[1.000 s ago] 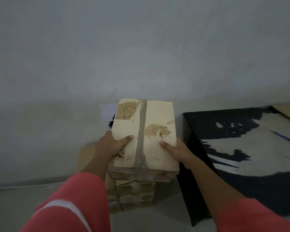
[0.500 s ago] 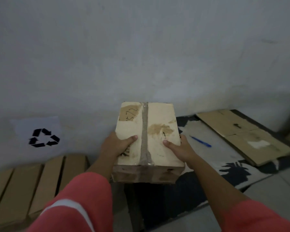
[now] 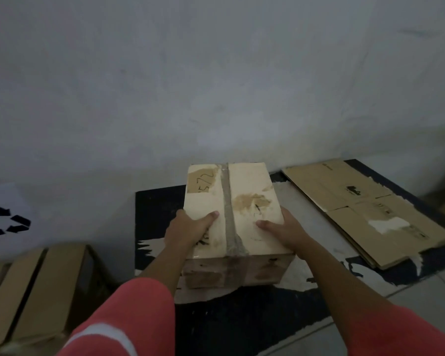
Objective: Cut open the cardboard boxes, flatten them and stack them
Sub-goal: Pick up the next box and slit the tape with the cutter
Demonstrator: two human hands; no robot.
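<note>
Right, the taped box (image 3: pixel 244 201) is held low over the black-and-white mat (image 3: pixel 154 214) on the tiled floor (image 3: pixel 421 301). The left grip (image 3: pixel 188 231) and right grip (image 3: pixel 284 232) clasp its sides, thumbs on top. Flattened cardboard (image 3: pixel 370 209) lies at the mat's right end by the grey wall (image 3: pixel 216 86). A recycling sign (image 3: pixel 7 222) and upright cartons (image 3: pixel 49 283) are off left.

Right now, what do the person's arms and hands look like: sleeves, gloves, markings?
The left hand and right hand are both bare, with no gloves. No rings or watch show. The left sleeve is coral red with a curved white stripe. The right sleeve is the same coral red and plain where visible. Both sleeves stop short, leaving the forearms uncovered.
</note>
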